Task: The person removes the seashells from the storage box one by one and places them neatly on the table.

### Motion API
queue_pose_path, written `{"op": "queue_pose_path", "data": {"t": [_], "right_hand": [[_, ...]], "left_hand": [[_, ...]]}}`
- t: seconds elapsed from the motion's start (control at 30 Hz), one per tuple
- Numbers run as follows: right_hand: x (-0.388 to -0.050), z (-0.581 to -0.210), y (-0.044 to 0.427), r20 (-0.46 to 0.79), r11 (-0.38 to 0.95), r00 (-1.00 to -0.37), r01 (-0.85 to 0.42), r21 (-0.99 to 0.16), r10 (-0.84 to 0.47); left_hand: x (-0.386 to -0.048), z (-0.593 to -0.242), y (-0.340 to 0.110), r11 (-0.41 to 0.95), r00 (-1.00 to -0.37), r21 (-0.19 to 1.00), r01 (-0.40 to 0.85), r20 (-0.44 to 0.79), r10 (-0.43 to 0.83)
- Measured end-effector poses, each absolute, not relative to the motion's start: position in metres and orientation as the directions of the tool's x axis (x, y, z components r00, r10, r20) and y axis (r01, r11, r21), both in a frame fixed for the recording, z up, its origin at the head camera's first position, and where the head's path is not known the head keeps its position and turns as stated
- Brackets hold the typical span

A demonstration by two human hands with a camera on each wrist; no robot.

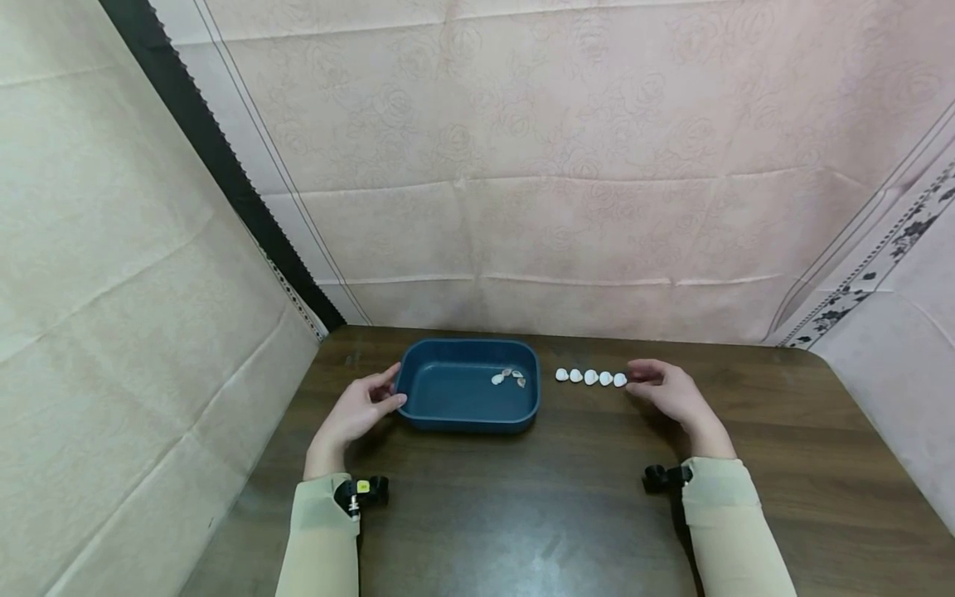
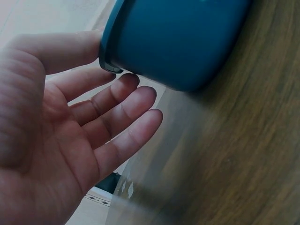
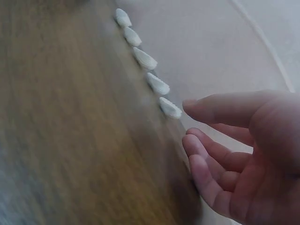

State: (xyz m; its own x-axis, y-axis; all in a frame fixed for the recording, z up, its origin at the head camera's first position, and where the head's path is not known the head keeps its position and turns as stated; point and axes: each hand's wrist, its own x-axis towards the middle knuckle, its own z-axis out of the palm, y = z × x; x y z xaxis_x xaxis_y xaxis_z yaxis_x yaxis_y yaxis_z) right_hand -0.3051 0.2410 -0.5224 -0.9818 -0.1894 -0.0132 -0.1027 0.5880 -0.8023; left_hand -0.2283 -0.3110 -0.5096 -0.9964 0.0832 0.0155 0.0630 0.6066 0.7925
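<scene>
A dark blue rectangular plastic container (image 1: 466, 426) stands on the table, with several small shells (image 1: 497, 379) inside at its right part. My left hand (image 1: 369, 405) rests at its left end, thumb and index fingertips touching the rim; the other fingers are loosely extended below the rim in the left wrist view. To the container's right, several white ridged shells (image 3: 145, 58) lie in a row on the wood. My right hand (image 1: 670, 391) is beside the rightmost shell (image 3: 169, 108), its thumb and fingers slightly bent and apart, with nothing seen between them.
The brown wooden table (image 1: 477, 514) has a pale patterned cloth (image 1: 559, 166) hanging behind its far edge. More cloth (image 1: 134, 332) hangs along the left side. A black camera is strapped to each wrist over light sleeves.
</scene>
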Motion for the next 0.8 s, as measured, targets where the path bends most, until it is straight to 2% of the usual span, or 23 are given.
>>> {"op": "queue_pose_path", "data": {"t": [0.2,0.43,0.8], "right_hand": [[-0.303,-0.515,0.240,0.012,0.593,-0.987,-0.107,-0.798,-0.163],[-0.299,-0.502,0.229,0.060,0.597,-0.980,-0.163,-0.786,-0.189],[-0.290,-0.484,0.171,0.131,0.542,-0.945,-0.282,-0.792,-0.301]], "left_hand": [[-0.228,-0.509,-0.311,0.608,-0.996,0.792,0.063,0.015,0.083],[-0.228,-0.510,-0.311,0.609,-0.996,0.791,0.066,0.018,0.085],[-0.228,-0.509,-0.312,0.608,-0.997,0.792,0.059,0.012,0.082]]}}
